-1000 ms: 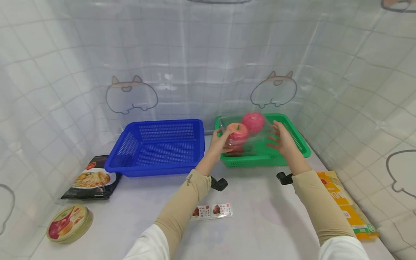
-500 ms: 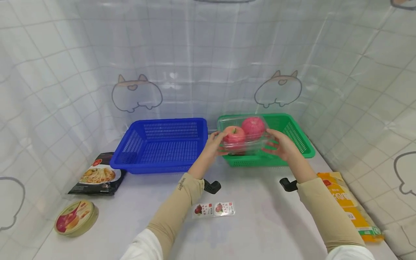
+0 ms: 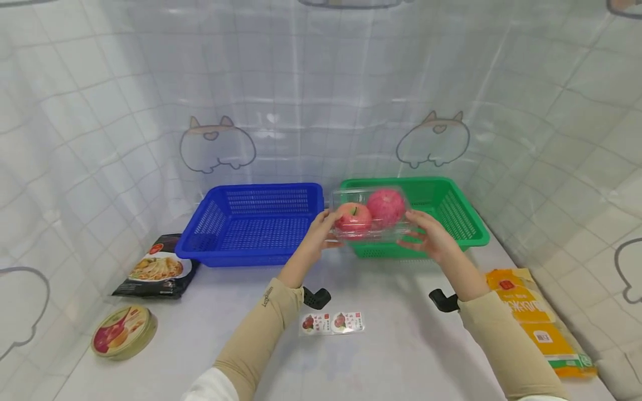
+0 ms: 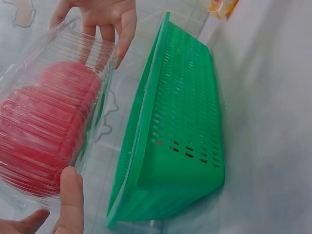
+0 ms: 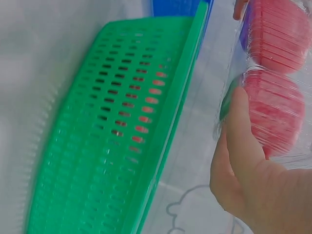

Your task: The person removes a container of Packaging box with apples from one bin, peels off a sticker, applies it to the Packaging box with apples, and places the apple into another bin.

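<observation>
Both hands hold a clear plastic box (image 3: 377,234) with two red apples (image 3: 354,218) inside, raised above the front left part of the green basket (image 3: 463,243). My left hand (image 3: 319,233) grips the box's left end, thumb on top. At the other end, my right hand (image 3: 432,238) grips with its thumb at the upper edge and fingers spread below. The left wrist view shows the box (image 4: 53,53) tilted beside the green basket (image 4: 183,97), apart from it. Red shows through the basket's holes in the right wrist view; what it belongs to is hidden.
A blue basket (image 3: 251,259) stands left of the green one. On the table lie a card with two apple stickers (image 3: 332,323), a black noodle packet (image 3: 159,267), a round tin (image 3: 122,332) and a yellow bag (image 3: 539,323) on the right.
The box of apples has come towards me and slightly left, from over the green basket. My right hand, at first apart from the box, has taken hold of its right end.
</observation>
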A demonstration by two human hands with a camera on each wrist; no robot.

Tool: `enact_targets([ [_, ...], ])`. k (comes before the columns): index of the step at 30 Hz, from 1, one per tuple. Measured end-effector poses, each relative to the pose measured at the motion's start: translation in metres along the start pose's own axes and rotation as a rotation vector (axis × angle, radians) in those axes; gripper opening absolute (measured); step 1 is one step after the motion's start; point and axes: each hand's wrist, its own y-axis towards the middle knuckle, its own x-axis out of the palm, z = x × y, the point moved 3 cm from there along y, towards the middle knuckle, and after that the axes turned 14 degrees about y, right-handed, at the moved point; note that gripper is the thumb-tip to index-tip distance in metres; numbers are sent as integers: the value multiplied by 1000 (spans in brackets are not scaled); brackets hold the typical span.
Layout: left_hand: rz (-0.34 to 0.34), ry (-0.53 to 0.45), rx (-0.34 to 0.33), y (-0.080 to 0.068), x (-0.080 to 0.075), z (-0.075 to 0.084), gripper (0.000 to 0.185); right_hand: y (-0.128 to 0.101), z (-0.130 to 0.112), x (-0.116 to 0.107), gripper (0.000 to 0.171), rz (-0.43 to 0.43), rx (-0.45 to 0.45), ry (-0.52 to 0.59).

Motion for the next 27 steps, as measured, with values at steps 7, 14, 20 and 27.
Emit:
enact_targets([
  [7,4,0,-13,-22,-8,-14,67,-16,19,6,41,-20,16,1],
  [14,22,-9,12,-37,-22,-12,61,-21,22,19,31,-60,-5,-7],
  [20,20,-8,36,-49,-28,-17,57,-27,29,26,36,-81,-12,-26],
  [27,27,10,17,-62,-33,-25,52,-33,41,30,41,-61,32,-18],
])
